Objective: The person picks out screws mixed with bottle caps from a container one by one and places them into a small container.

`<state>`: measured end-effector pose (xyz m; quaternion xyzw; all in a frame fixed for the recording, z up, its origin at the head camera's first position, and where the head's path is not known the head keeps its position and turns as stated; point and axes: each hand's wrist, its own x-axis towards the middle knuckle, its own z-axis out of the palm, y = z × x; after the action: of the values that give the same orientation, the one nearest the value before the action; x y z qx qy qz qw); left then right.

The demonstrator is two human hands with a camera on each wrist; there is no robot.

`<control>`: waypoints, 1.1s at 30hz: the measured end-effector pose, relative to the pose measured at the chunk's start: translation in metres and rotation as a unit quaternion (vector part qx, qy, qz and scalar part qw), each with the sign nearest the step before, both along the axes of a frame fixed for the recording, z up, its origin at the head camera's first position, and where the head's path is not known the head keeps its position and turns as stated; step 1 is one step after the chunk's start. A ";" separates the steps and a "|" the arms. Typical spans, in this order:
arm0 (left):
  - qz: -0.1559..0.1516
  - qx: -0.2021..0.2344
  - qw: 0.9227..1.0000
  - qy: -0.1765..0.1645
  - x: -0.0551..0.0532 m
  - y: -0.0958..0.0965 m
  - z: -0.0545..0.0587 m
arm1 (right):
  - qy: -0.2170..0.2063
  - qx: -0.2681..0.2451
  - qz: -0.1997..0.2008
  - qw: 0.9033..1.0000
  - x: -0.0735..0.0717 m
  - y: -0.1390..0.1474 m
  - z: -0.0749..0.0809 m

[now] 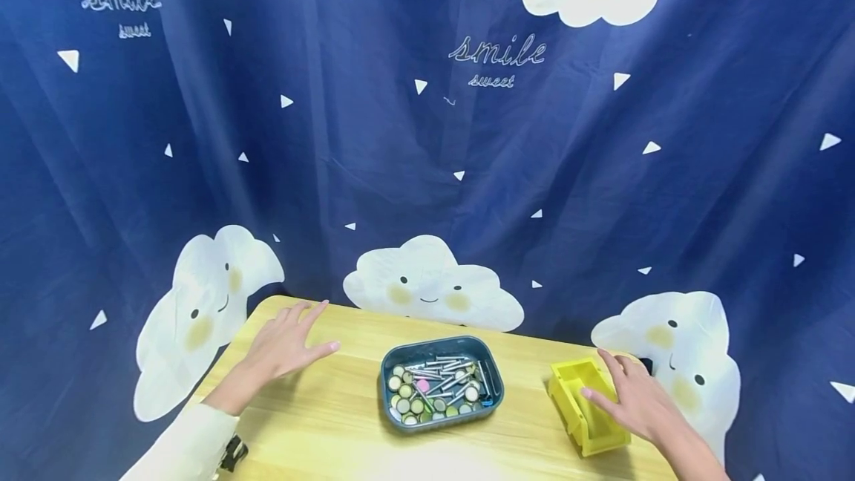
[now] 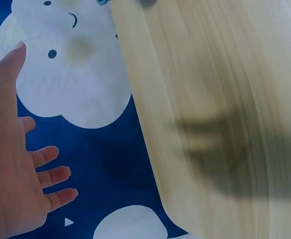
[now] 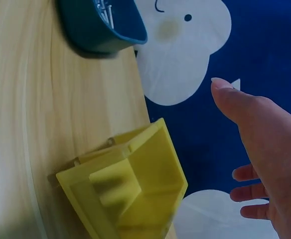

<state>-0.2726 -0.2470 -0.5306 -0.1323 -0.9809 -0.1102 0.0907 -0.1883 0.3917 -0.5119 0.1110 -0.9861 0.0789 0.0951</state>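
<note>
Wood-grain table (image 1: 334, 407) | rounded tub (image 1: 427, 425): metal pins (image 1: 484, 378), discs (image 1: 403, 406) | angular yellow bin (image 1: 568, 408) | left grip (image 1: 283, 347), right grip (image 1: 637, 396): loosely spread

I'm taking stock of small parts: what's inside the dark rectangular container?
The container holds silver bolt-like pieces, round discs, mostly pale or greenish with one pink, and a small blue piece. Whatever lies beneath them is covered.
</note>
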 end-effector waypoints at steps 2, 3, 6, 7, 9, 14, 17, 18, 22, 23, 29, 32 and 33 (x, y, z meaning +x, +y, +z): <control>0.001 0.003 1.000 -0.005 0.000 0.003 -0.001 | 0.001 0.002 0.002 1.000 -0.002 -0.002 -0.001; 0.001 0.005 1.000 -0.008 0.000 0.005 -0.001 | 0.001 0.004 0.002 1.000 -0.003 -0.003 -0.001; 0.005 0.010 1.000 -0.015 0.001 0.009 -0.004 | 0.001 0.001 0.007 1.000 -0.007 -0.007 -0.002; 0.007 0.010 1.000 -0.016 0.001 0.011 -0.004 | 0.000 0.000 0.008 1.000 -0.008 -0.009 -0.002; 0.008 0.011 1.000 -0.016 0.001 0.014 -0.005 | -0.001 -0.002 0.009 1.000 -0.010 -0.012 -0.003; 0.007 0.023 1.000 -0.019 0.002 0.022 -0.008 | -0.014 -0.017 0.010 1.000 -0.014 -0.020 -0.005; 0.011 0.030 0.999 -0.035 0.003 0.027 -0.011 | -0.032 -0.033 0.006 0.999 -0.016 -0.025 -0.007; 0.012 0.031 0.999 -0.042 0.003 0.028 -0.012 | -0.038 -0.039 0.006 0.999 -0.017 -0.026 -0.007; 0.024 0.037 0.997 -0.063 0.004 0.032 -0.016 | -0.049 -0.055 0.004 0.997 -0.022 -0.032 -0.012; 0.026 0.041 0.996 -0.068 0.004 0.033 -0.017 | -0.050 -0.058 0.004 0.997 -0.024 -0.033 -0.013; 0.025 0.075 0.993 -0.091 0.006 0.043 -0.024 | -0.050 -0.077 0.005 0.996 -0.032 -0.040 -0.021; 0.023 0.081 0.992 -0.094 0.008 0.048 -0.027 | -0.057 -0.088 0.005 0.994 -0.036 -0.043 -0.022; 0.022 0.080 0.992 -0.094 0.009 0.049 -0.027 | -0.059 -0.092 0.003 0.994 -0.037 -0.044 -0.023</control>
<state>-0.2637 -0.1980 -0.5580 -0.0917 -0.9757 -0.1986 0.0111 -0.2250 0.3477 -0.5348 0.1001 -0.9782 0.1761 0.0460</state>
